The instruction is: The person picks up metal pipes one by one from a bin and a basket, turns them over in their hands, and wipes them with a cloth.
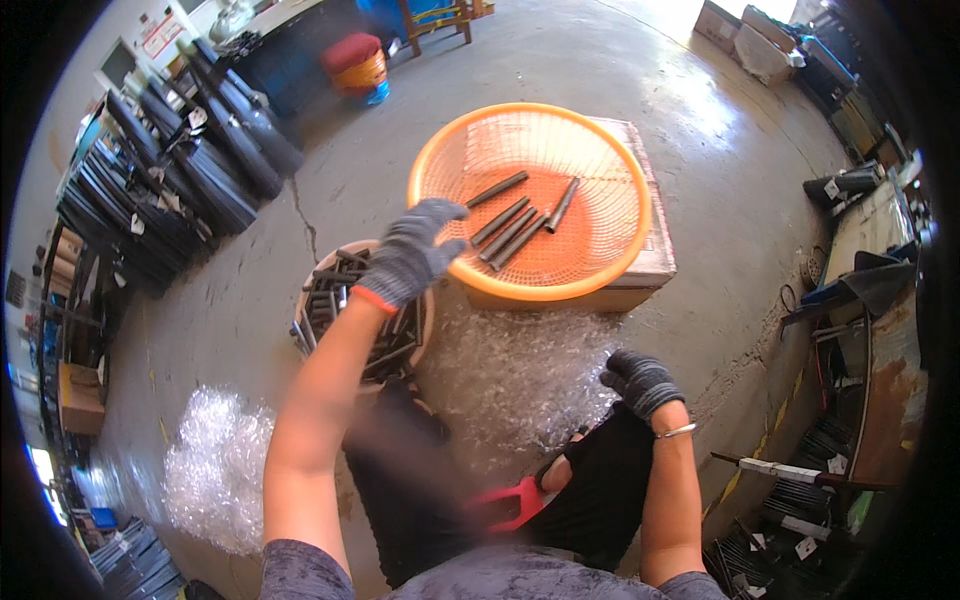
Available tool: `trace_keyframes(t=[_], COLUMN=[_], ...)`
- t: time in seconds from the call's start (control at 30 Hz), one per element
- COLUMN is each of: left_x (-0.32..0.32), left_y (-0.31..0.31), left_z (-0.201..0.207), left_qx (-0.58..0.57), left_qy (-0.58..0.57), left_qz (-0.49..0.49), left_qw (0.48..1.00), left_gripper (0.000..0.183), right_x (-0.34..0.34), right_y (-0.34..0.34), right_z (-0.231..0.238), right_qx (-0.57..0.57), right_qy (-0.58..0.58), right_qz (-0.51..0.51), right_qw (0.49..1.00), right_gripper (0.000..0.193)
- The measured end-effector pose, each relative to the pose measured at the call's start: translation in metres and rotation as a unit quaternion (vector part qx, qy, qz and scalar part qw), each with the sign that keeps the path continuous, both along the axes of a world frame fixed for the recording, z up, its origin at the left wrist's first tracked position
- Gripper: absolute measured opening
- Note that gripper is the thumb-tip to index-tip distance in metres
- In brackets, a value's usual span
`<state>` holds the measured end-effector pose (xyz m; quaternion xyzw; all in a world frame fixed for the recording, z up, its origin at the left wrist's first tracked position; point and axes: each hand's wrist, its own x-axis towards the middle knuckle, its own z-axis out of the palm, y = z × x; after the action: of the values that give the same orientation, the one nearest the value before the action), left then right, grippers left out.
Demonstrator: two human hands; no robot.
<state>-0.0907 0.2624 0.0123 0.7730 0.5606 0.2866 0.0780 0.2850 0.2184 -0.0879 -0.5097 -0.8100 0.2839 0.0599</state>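
Observation:
My left hand [415,250], in a grey knit glove with an orange cuff, is at the left rim of an orange plastic mesh basket [640,240]. Its thumb and fingers are apart, with nothing seen between them. Inside the basket lie several short dark tubes [519,243]. Below my left forearm stands a round pinkish tub [429,330] filled with many similar dark pieces [322,305], partly hidden by my arm. My right hand [640,385], also gloved, rests by my right knee with its fingers curled in. No object shows in it.
The basket sits on a cardboard box [655,255]. Clear plastic wrap [520,375] lies before it, with a larger heap [220,470] at the left. Bundles of long dark tubes [215,150] lean at the far left. A red-topped orange bucket [357,68] stands behind; a metal-topped bench [895,390] is at right.

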Motion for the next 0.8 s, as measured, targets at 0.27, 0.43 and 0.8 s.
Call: trace_keyframes(t=[0.27,0.43,0.8], left_x=[0.133,0.157,0.129], left_y=[0.133,0.170,0.147], left_z=[-0.071,-0.122,-0.121], left_qx=[-0.227,-0.279,-0.216], left_qy=[0.221,0.378,0.110], left_qz=[-0.066,0.027,0.168], left_qw=[0.946,0.882,0.956], left_gripper=[0.036,0.030,0.049], right_x=[0.002,0.005,0.004], right_y=[0.001,-0.002,-0.002], right_z=[0.012,0.027,0.031], right_qx=[-0.013,-0.033,-0.041], right_qy=[-0.010,0.003,0.030], right_qz=[0.031,0.025,0.032], right_qw=[0.999,0.999,0.998], right_gripper=[0.027,0.027,0.028])
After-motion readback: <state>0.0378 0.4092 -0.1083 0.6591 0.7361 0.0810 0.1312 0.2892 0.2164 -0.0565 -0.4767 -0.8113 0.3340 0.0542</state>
